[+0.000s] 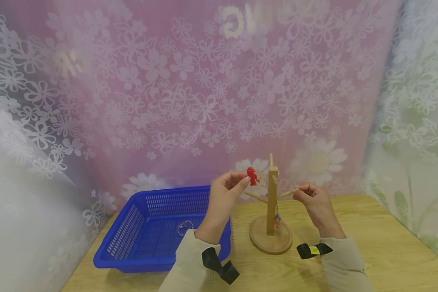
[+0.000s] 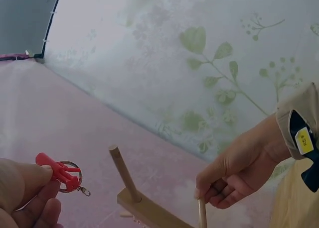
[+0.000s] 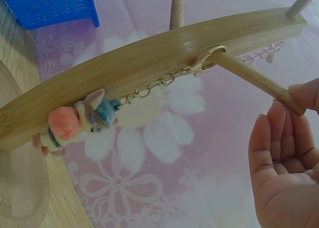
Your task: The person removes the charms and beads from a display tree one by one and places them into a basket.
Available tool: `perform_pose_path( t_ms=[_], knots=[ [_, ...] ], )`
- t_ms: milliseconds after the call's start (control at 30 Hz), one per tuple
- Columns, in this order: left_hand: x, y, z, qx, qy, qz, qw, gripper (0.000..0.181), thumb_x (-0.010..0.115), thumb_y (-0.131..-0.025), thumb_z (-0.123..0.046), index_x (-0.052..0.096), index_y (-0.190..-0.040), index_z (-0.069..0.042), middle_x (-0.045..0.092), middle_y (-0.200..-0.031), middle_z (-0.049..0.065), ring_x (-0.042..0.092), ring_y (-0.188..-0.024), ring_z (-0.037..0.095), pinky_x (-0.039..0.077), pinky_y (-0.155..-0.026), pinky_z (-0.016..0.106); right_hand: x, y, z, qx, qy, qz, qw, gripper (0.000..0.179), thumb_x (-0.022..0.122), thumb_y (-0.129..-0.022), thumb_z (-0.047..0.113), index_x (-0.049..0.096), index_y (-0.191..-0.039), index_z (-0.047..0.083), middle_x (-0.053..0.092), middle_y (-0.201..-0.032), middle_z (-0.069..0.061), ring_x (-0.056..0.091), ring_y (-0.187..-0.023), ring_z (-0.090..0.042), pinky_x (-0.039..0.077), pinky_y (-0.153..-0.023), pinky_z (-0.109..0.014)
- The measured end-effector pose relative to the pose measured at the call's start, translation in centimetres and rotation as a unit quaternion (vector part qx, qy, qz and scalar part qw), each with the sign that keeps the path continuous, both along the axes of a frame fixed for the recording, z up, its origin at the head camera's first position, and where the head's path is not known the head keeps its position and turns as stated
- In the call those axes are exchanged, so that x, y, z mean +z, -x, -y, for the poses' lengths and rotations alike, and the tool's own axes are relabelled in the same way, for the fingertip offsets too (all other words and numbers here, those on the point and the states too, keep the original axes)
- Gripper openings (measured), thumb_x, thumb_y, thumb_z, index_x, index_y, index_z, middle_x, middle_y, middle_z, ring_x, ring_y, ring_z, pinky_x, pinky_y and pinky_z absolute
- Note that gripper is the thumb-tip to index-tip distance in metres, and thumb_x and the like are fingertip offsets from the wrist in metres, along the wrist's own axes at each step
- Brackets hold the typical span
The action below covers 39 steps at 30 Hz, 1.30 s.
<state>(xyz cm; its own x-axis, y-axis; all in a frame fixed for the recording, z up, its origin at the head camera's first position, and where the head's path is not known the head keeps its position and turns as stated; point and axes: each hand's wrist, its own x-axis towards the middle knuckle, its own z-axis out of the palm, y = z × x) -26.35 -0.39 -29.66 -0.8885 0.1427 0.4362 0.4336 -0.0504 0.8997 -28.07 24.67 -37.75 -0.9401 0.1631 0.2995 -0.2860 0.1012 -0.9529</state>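
While the left hand (image 1: 223, 198) pinches a small red figure-shaped charm (image 1: 252, 177) between thumb and fingers, its round metal ring (image 2: 80, 177) projects clear of the fingertips. The right hand (image 1: 316, 203) pinches the tip of a slender round wooden peg (image 3: 256, 79), apparently steadying the stand. The charm is held in the air beside the upright wooden post (image 1: 271, 207), near a second peg (image 1: 256, 197) on the basket side. Should the ring be passed over a peg, it is best turned squarely to the tip, slid well inward and released only once the wood bears it (a light counter-hold should limit tipping). Around the first peg loops the gold chain of a figurine with a coral ball (image 3: 65, 123). Beyond the round wooden base (image 1: 258, 243), a blue plastic basket (image 1: 149, 266) on the table (image 1: 372, 231) contains a beaded bracelet (image 1: 192, 225).
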Motion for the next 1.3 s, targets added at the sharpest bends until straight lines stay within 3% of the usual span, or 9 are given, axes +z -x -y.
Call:
perform_pose_path(
  t_ms=[167, 367, 633, 867, 1067, 1300],
  knots=[
    [-0.4, 1.1, 1.4, 0.017, 0.008, -0.018, 0.9997, 0.018, 0.070, -0.086, -0.014, 0.069, -0.097, 0.000, 0.068, -0.087, 0.007, 0.060, -0.078, 0.010, 0.050, -0.071, 0.028, 0.0, -0.1, 0.1, -0.008, 0.000, -0.008, 0.9999, 0.005, 0.060, -0.089, 0.005, 0.061, -0.088, 0.000, 0.062, -0.076, 0.010, 0.060, -0.078, -0.007, 0.045, -0.078, -0.014],
    [-1.2, 2.4, 3.5, 0.030, 0.018, -0.016, 0.9993, 0.017, 0.070, -0.085, -0.010, 0.069, -0.097, 0.003, 0.068, -0.083, 0.001, 0.059, -0.077, 0.008, 0.048, -0.070, 0.023, -0.2, 0.0, 0.4, -0.007, 0.019, -0.020, 0.9996, 0.005, 0.061, -0.089, 0.003, 0.062, -0.084, 0.003, 0.061, -0.075, 0.011, 0.061, -0.075, -0.007, 0.047, -0.077, -0.014],
    [-2.5, 3.7, 6.6, 0.043, 0.049, 0.028, 0.9975, 0.017, 0.069, -0.086, -0.008, 0.068, -0.096, 0.005, 0.067, -0.083, -0.001, 0.059, -0.080, 0.009, 0.046, -0.077, 0.027, -0.3, -0.2, 0.3, -0.018, 0.004, -0.014, 0.9997, 0.008, 0.062, -0.088, 0.004, 0.062, -0.082, 0.008, 0.062, -0.074, 0.011, 0.059, -0.077, -0.006, 0.046, -0.077, -0.014],
    [-3.3, 4.8, 9.8, 0.073, 0.114, 0.079, 0.9877, 0.016, 0.069, -0.087, -0.014, 0.069, -0.098, -0.003, 0.068, -0.092, 0.003, 0.059, -0.094, 0.017, 0.044, -0.089, 0.039, -0.1, -0.5, 0.3, -0.024, -0.010, -0.017, 0.9995, 0.006, 0.063, -0.089, 0.007, 0.062, -0.085, 0.004, 0.062, -0.077, 0.009, 0.058, -0.078, -0.007, 0.046, -0.077, -0.015],
    [-4.1, 5.8, 12.2, 0.070, 0.149, 0.115, 0.9795, 0.016, 0.068, -0.087, -0.018, 0.070, -0.097, -0.005, 0.067, -0.097, 0.003, 0.057, -0.103, 0.024, 0.041, -0.093, 0.045, -0.1, -1.0, 0.6, -0.037, -0.015, -0.032, 0.9987, 0.008, 0.063, -0.089, 0.007, 0.061, -0.086, 0.000, 0.060, -0.077, 0.009, 0.057, -0.076, -0.007, 0.047, -0.075, -0.017],
    [-5.0, 7.2, 14.5, 0.059, 0.181, 0.120, 0.9744, 0.016, 0.068, -0.088, -0.019, 0.070, -0.097, -0.005, 0.069, -0.099, 0.004, 0.058, -0.105, 0.025, 0.039, -0.095, 0.046, -0.3, -1.6, 1.0, -0.068, -0.028, -0.050, 0.9960, 0.007, 0.065, -0.088, 0.005, 0.062, -0.081, 0.005, 0.062, -0.080, 0.005, 0.057, -0.071, -0.007, 0.047, -0.068, -0.018]
  ],
)
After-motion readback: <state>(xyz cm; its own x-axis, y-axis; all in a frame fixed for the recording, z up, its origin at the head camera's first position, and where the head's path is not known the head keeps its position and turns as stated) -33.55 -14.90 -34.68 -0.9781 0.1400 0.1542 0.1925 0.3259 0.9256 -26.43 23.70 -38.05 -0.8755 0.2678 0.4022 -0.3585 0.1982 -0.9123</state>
